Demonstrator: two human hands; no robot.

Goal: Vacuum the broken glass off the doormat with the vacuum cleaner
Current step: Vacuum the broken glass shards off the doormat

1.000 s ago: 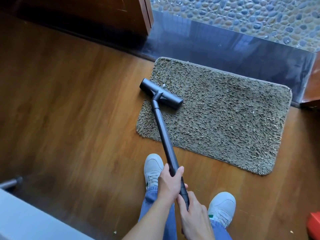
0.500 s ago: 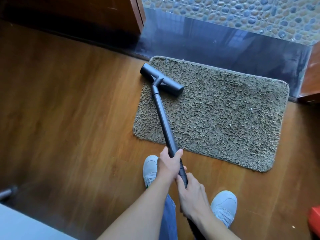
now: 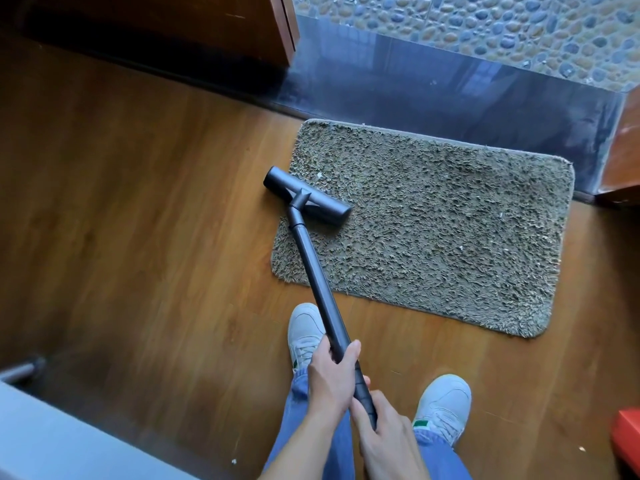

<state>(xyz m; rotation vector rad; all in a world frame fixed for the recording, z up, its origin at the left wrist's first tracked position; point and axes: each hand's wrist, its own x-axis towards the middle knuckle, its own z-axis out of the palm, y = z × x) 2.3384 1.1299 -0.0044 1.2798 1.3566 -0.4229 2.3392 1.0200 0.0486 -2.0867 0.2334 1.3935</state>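
A shaggy olive-brown doormat [image 3: 450, 230] lies on the wooden floor against a dark threshold. Tiny pale glass bits dot its pile, one white speck [image 3: 319, 175] just beyond the vacuum head. The black T-shaped vacuum head [image 3: 308, 201] rests on the mat's left edge, its left end overhanging the floor. The black wand [image 3: 318, 282] slopes back to me. My left hand [image 3: 330, 377] grips the wand higher up, and my right hand [image 3: 388, 434] holds it just below.
My two white sneakers [image 3: 306, 332] [image 3: 445, 407] stand on the wood floor [image 3: 138, 220] before the mat. A dark glossy threshold [image 3: 450, 95] and pebble flooring lie beyond. A wooden door frame [image 3: 284, 26] stands at the back, a red object [image 3: 628, 441] at right, a pale surface [image 3: 52, 445] at lower left.
The vacuum head was pushed to the mat's far left corner, then pulled back toward me along the left edge. My arms have drawn back with it.
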